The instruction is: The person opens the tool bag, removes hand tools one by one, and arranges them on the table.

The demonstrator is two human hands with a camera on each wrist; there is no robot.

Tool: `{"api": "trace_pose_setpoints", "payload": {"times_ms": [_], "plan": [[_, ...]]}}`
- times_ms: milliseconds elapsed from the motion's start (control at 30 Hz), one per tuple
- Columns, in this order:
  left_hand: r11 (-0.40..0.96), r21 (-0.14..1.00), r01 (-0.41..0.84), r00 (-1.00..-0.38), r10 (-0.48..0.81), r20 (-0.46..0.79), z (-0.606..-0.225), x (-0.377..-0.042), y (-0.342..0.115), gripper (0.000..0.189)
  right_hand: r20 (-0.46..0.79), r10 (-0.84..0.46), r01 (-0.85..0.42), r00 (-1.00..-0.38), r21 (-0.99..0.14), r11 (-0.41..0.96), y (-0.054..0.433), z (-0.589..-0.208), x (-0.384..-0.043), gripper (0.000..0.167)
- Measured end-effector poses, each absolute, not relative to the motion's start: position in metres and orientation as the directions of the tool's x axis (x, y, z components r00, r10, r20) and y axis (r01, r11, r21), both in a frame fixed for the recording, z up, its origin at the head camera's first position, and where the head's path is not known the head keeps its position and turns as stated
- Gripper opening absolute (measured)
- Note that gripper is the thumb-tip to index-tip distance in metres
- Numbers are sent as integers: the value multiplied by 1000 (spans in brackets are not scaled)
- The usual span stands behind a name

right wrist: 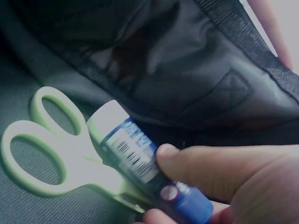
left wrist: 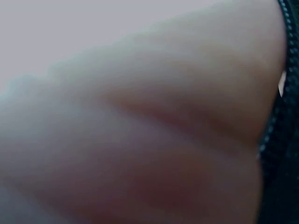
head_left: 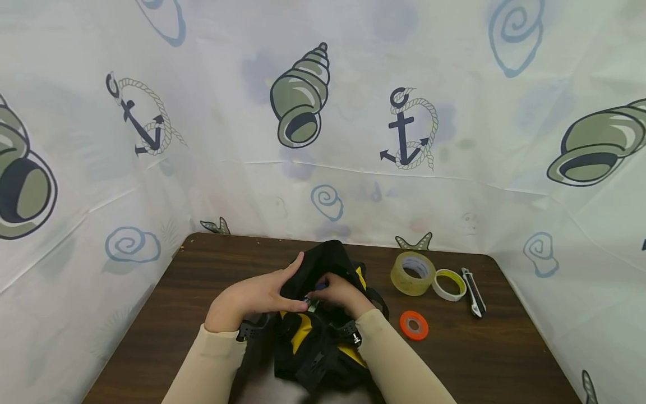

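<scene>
A black bag with yellow trim sits at the near middle of the table, its top open. At the opening, my left hand grips the bag's edge, black fabric between its spread thumb and fingers. My right hand reaches inside and pinches a glue stick with a blue cap, white end and barcode label. Beside the glue stick, pale-green-handled scissors lie against the dark lining, blades partly hidden beneath it. The left wrist view is mostly blurred skin, with a dark zipper along the right side.
To the bag's right are a wide clear tape roll, a white tape roll with a yellow core and a white-and-black utility knife. An orange tape roll lies nearer. A patterned sheet surrounds the brown table.
</scene>
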State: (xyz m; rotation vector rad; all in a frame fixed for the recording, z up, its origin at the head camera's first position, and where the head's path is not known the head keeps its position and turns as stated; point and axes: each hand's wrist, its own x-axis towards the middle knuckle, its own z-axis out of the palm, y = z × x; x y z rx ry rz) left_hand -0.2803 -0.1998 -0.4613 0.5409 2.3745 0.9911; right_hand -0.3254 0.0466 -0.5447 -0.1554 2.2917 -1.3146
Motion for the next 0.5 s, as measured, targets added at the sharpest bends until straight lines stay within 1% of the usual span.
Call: {"api": "trace_pose_setpoints", "payload": {"times_ms": [100, 267, 400, 500], "plan": [[656, 736, 170, -794, 533, -292, -462, -280, -200, 114, -355, -328, 153, -875, -847, 509, 49, -545, -323, 40], [652, 739, 169, -795, 534, -289, -462, -280, -200, 115, -338, -323, 140, -884, -850, 508, 53, -537, -319, 34], [649, 742, 167, -798, 531, -285, -461, -280, -200, 117, -296, -327, 85, -897, -843, 531, 58, -524, -316, 28], [653, 737, 173, -801, 529, -280, -461, -280, -200, 118, -267, -350, 37, -898, -838, 544, 63, -515, -314, 28]]}}
